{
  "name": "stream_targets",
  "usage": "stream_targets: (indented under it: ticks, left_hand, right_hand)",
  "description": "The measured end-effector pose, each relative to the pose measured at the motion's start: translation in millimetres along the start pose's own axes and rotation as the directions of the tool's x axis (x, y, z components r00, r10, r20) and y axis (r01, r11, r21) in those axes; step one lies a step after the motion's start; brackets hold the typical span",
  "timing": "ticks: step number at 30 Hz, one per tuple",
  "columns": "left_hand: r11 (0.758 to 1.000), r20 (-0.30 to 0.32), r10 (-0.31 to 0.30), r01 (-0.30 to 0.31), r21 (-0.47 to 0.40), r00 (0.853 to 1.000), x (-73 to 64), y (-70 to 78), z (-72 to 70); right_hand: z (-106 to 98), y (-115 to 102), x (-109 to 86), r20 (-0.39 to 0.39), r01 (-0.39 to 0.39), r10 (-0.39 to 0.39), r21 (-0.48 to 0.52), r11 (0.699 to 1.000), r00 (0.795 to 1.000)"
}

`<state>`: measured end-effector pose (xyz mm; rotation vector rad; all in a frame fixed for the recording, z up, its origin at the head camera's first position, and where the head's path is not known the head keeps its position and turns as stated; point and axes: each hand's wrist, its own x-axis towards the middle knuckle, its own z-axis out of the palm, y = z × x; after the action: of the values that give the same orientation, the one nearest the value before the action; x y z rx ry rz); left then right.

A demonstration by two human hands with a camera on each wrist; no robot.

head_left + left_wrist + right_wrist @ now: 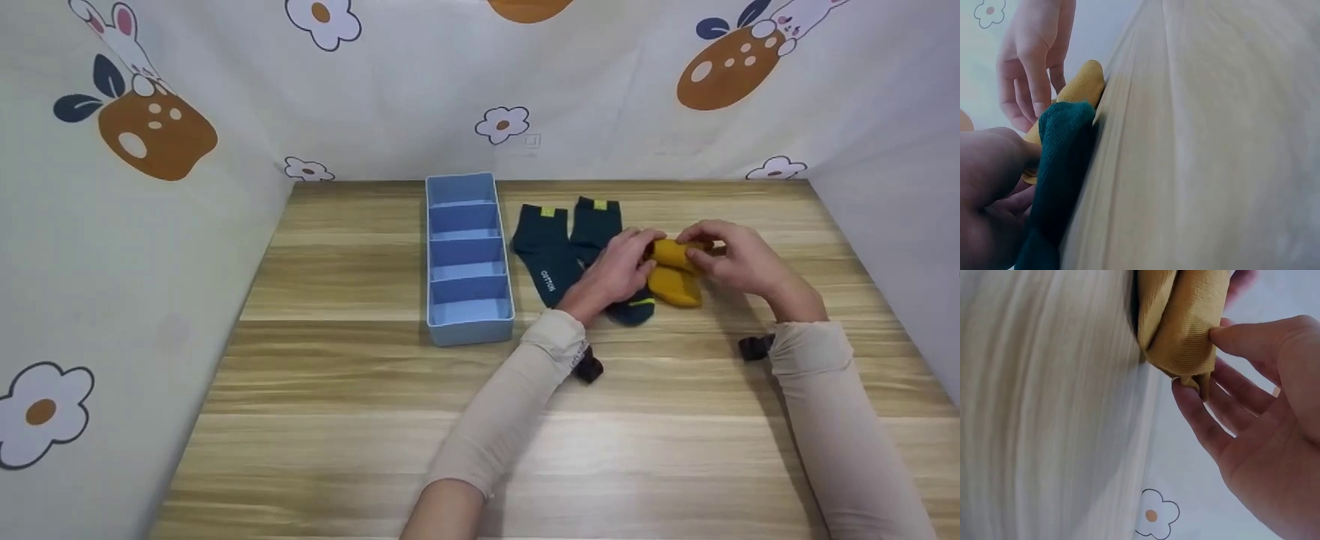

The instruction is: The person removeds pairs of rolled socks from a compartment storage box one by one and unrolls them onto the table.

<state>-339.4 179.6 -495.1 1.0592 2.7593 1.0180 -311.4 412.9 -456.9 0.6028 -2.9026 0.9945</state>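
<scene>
A pair of mustard-yellow socks (675, 287) lies partly rolled up on the right side of the table, a toe end pointing toward the front. My left hand (619, 264) grips the roll's left end, its forearm crossing over the dark green socks. At the opposite end, my right hand (739, 259) pinches the yellow fabric between thumb and fingers; the right wrist view shows the thumb (1241, 338) on the ribbed roll. One dark green sock (541, 232) is flat with its cuff to the back; another green sock (598, 223) beside it is partly hidden under my left hand.
A light blue box (471, 334) with several compartments in a row stands left of the green socks. The wooden table (337, 390) meets a patterned cloth wall (405, 112) at the back, with similar cloth on both sides. Dark wrist cameras (589, 366) hang near the table surface.
</scene>
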Motion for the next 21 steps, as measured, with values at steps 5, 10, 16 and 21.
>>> stream_targets:
  ticks: [5,10,16,21]
  left_hand:
    - [1.0,-0.013,-0.016,0.016,0.009,1.0,0.1,-0.1,0.0]
    - [1.0,-0.021,0.002,-0.002,-0.006,1.0,0.2,0.4,-0.3]
    - [1.0,0.005,-0.018,0.019,-0.016,1.0,3.0,0.5,-0.3]
    - [0.996,-0.001,-0.076,0.075,0.039,0.997,5.3,1.5,-0.1]
  right_hand:
    - [0.1,1.0,0.4,0.061,-0.04,0.041,-0.013,0.999,0.997]
    - [-0.4,2.3,-1.7,0.034,0.004,-0.002,-0.058,0.998,0.999]
    - [1.1,6.9,-0.8,0.015,-0.011,0.012,-0.056,0.998,1.0]
    - [2.2,7.5,-0.6,0.043,-0.148,0.147,0.029,0.989,0.988]
